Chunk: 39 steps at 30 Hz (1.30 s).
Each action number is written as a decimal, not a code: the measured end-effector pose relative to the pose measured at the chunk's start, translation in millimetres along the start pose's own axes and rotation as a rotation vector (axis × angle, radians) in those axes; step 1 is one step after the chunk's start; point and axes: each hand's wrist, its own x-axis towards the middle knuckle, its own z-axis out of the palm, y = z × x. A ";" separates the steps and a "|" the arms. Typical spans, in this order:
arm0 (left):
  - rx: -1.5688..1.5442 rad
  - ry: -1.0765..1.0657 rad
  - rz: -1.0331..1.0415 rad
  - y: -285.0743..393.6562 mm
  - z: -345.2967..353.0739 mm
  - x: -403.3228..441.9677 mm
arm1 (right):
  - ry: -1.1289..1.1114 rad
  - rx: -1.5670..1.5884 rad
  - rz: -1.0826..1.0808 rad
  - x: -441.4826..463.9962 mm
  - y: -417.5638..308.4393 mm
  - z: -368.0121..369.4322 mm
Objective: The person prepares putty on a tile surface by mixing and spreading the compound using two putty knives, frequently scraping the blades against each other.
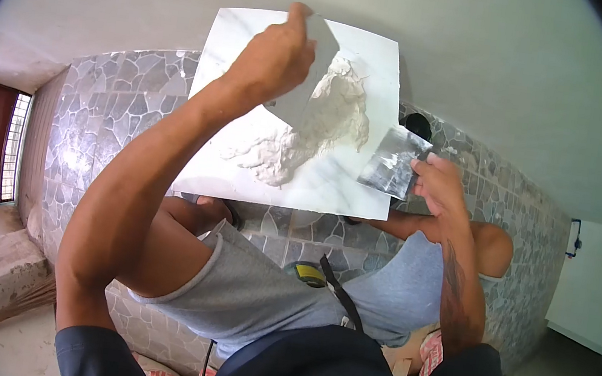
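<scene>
A mound of wet white paste (342,110) lies on a white marbled board (353,195), with a lower lump spreading toward the board's near left. My left hand (276,55) is closed on a wide flat trowel (308,75), whose blade stands tilted against the left side of the mound. At the board's right edge my right hand (439,182) pinches a square metal scraper (394,162), its face smeared with white. The scraper partly overlaps the board's edge. Part of the paste is hidden behind the trowel blade.
Grey stone-patterned tiles (139,90) cover the floor around the board. Behind it rises a plain wall (485,60). A dark round object (419,124) sits beyond the scraper. A yellow-and-black item (307,273) lies between my legs, and a broom-like bundle (23,304) at lower left.
</scene>
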 end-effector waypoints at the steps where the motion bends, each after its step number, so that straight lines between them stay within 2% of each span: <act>1: -0.016 0.018 -0.094 0.9 -2.3 1.2 | -0.014 -0.021 -0.013 8.4 0.2 2.8; 4: -0.039 0.008 -0.204 1.7 -10.4 4.3 | -0.084 -0.044 -0.061 36.6 -1.4 25.2; 10: -0.182 0.021 -0.107 11.5 -0.6 -0.7 | -0.188 -0.068 -0.168 45.4 -36.7 71.4; 14: -0.108 -0.023 -0.148 27.3 18.4 -5.7 | -0.183 -0.105 -0.246 40.4 -50.2 88.4; 21: -0.082 -0.025 -0.045 34.7 25.9 -5.0 | -0.209 -0.132 -0.361 4.5 -83.6 113.1; 24: -0.006 0.003 0.007 27.2 26.9 -6.3 | -0.264 -0.104 -0.374 4.7 -82.1 97.1; 27: 0.023 0.016 0.011 18.8 22.1 -7.0 | -0.183 -0.076 -0.341 9.7 -88.9 65.0; 33: -0.015 0.075 -0.081 4.6 0.7 -4.3 | -0.048 -0.295 -0.131 93.9 -82.1 -12.4; 36: -0.059 0.065 -0.176 9.3 -11.8 -2.8 | -0.119 -0.338 -0.123 140.1 -72.2 -15.1; 39: -0.111 0.087 -0.202 14.9 -15.9 0.2 | -0.232 -0.514 -0.205 155.9 -80.9 15.0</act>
